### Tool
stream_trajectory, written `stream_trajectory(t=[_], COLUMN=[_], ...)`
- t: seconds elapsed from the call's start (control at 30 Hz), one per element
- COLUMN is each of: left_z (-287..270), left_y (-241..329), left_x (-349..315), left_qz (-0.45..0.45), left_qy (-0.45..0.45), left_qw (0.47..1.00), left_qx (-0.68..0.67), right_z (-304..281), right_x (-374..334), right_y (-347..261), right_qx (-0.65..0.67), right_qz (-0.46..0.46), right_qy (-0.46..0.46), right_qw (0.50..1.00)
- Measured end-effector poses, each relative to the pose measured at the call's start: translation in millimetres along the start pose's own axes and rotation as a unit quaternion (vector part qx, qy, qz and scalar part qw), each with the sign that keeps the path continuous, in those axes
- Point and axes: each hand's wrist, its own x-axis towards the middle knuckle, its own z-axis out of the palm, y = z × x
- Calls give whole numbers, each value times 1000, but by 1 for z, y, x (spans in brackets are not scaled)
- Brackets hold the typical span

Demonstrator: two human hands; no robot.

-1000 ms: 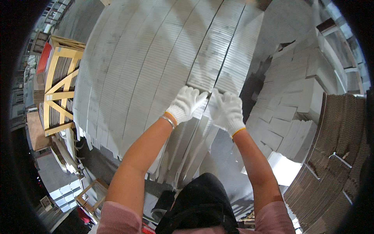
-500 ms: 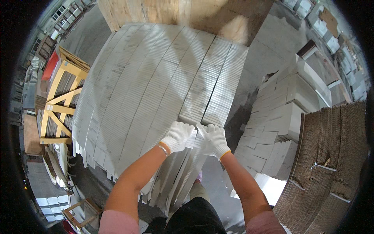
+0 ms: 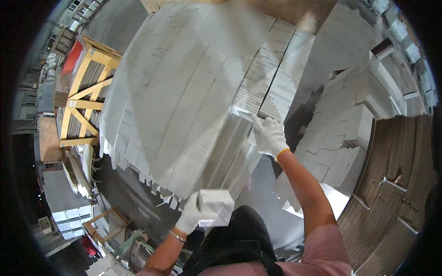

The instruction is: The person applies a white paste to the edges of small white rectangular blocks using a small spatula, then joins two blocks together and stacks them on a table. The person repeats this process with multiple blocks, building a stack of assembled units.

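Note:
A large stack of thin white pieces, perhaps flattened cartons, stands in long rows before me. My left hand, in a white knit glove, is closed on a white block-shaped bundle close to my body, below the stack's front edge. Its thumb lies over the bundle's side. My right hand, gloved the same way, has its fingers curled over the front end of the right-hand rows; its fingertips are partly hidden among the white pieces. Left of it a gap opens in the row, showing lower layers.
A wooden panel stands behind the stack. To the left is a yellow wooden crate frame. White cartons are piled at the right, beside tall brown corrugated sheets. A small wooden frame sits at lower left.
My left hand has come back from the stack's front edge toward my body, carrying the white bundle. My right hand stays by the front of the rows. The view has shifted.

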Motion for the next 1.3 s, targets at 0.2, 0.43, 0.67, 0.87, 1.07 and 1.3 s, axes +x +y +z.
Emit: stream_trajectory(t=[0.2, 0.43, 0.67, 0.87, 1.07, 1.3], left_z=[-24, -87, -157, -150, 9, 214], left_y=[-42, -96, -102, -73, -71, -152], left_x=[-146, -237, -261, -237, -204, -257], left_qz=[-34, 11, 45, 12, -23, -59], left_qy=[70, 49, 9, -112, -268, -418], left_qw=[980, 947, 975, 992, 954, 849], left_qx=[-186, -319, -216, -55, 131, 318], right_z=[-7, 123, 164, 197, 235, 308], right_x=[-18, -180, -453, -595, -706, -819], right_y=[-18, -35, -196, -285, -323, -402], right_qx=[53, 537, 897, 903, 892, 747], right_qz=[130, 176, 157, 176, 180, 40], right_qy=[-14, 86, 151, 276, 395, 660], right_qw=[990, 821, 385, 279, 129, 66])
